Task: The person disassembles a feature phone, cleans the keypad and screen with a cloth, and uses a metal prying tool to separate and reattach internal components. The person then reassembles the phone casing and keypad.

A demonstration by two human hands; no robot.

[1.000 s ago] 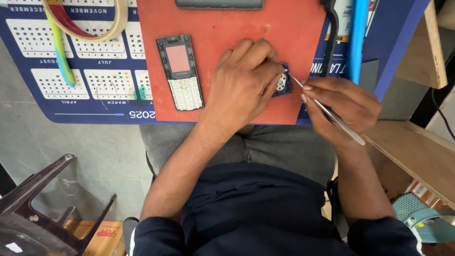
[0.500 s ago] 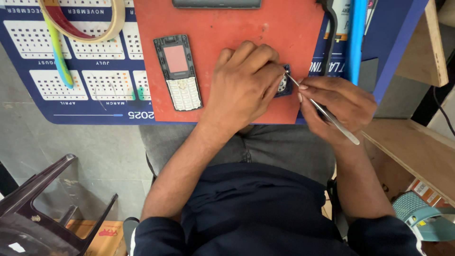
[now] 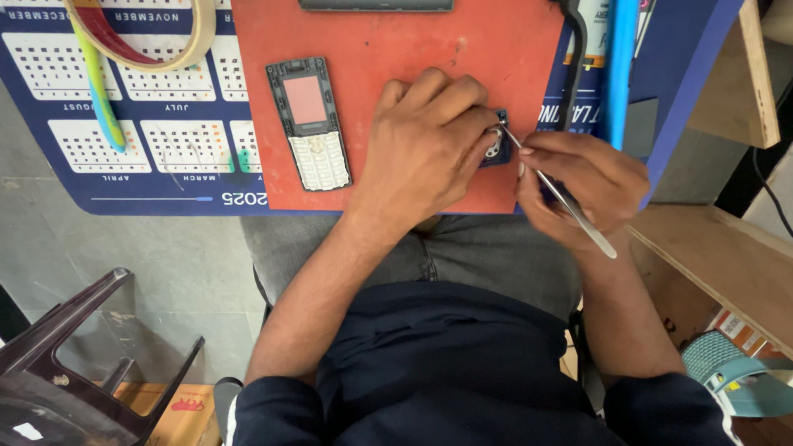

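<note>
Left hand [image 3: 429, 144]: grip closed over small blue circuit board [image 3: 496, 142] on red mat [image 3: 396, 41] (near edge). Right hand [image 3: 582, 182]: grip pinching metal tweezers [image 3: 562, 198], tip touching board. Phone front [image 3: 310, 122] lies beside.

Left hand [image 3: 425, 144] hides most of small blue part [image 3: 498, 147]; dark device [image 3: 376, 4] cut by top edge.

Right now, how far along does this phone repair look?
Done: the phone front cover with its keypad lies apart on the red mat. In hand: the left hand pins a small blue circuit board while the right hand works metal tweezers at it. Left: the cover is not yet refitted.
</note>
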